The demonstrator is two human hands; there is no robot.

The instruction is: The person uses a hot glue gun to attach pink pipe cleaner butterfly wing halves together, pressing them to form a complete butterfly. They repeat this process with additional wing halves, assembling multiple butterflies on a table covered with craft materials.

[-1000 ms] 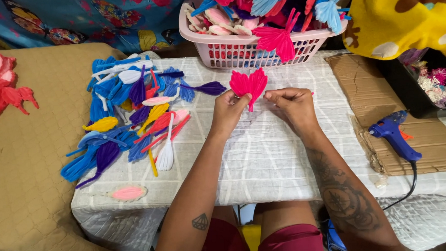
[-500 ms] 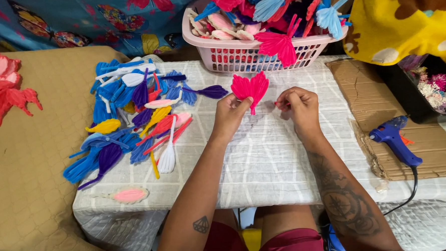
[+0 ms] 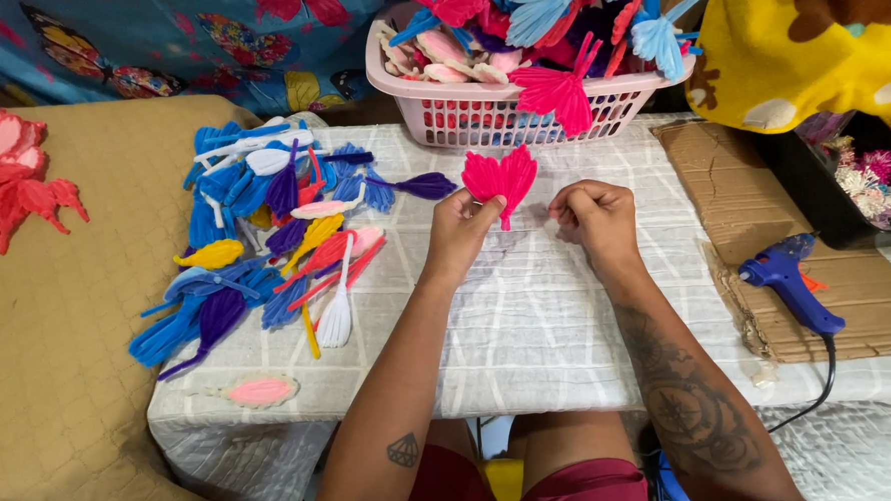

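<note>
A pink basket of fuzzy shapes stands at the far side, loose coloured pieces lie left, and a blue glue gun lies right. Between them, the left hand pinches pink wings; the right hand is curled narrow just beside, touching nothing visible.

baskets: 1 | glue guns: 1 | cardboard sheets: 1 | hands: 2

No labels, signs or screens in view. Closest thing to packaging: flattened brown cardboard sheet lying on the counter at the right edge, creased, ragged along its left side. Pink plastic lattice basket stands at the counter's far edge, centre, rectangular, open top. Nothing printed is visible on either.
</note>
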